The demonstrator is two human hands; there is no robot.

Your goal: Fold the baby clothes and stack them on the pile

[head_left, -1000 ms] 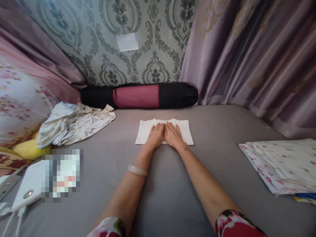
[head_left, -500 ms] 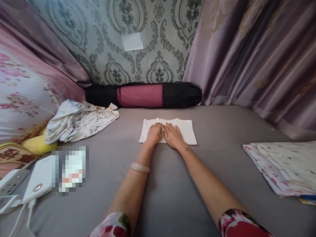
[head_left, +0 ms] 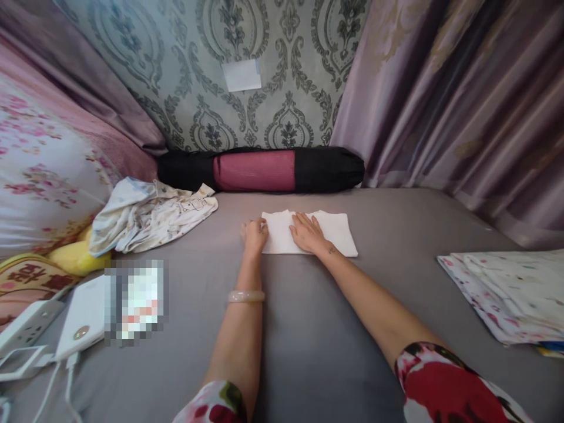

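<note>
A white folded cloth (head_left: 282,235) lies flat on the grey sheet, its long side running left to right. My left hand (head_left: 254,234) is at the cloth's left end, palm down, with loosely bent, slightly blurred fingers reaching past the edge. It covers part of that edge. Resting flat on the middle of the cloth, my right hand (head_left: 307,232) has its fingers stretched out and a little apart. Neither hand visibly grips anything. A pale bangle (head_left: 245,296) circles my left forearm.
A black and pink rolled bag (head_left: 254,170) lies against the wall. Crumpled printed fabric (head_left: 150,217) is at left, near a white power bank (head_left: 83,317) with cables and a power strip (head_left: 30,329). Folded patterned cloths (head_left: 506,294) are stacked at right.
My left hand has slid left from the middle of the cloth to its left end. My right hand stays nearly in place on the cloth. The view has shifted slightly.
</note>
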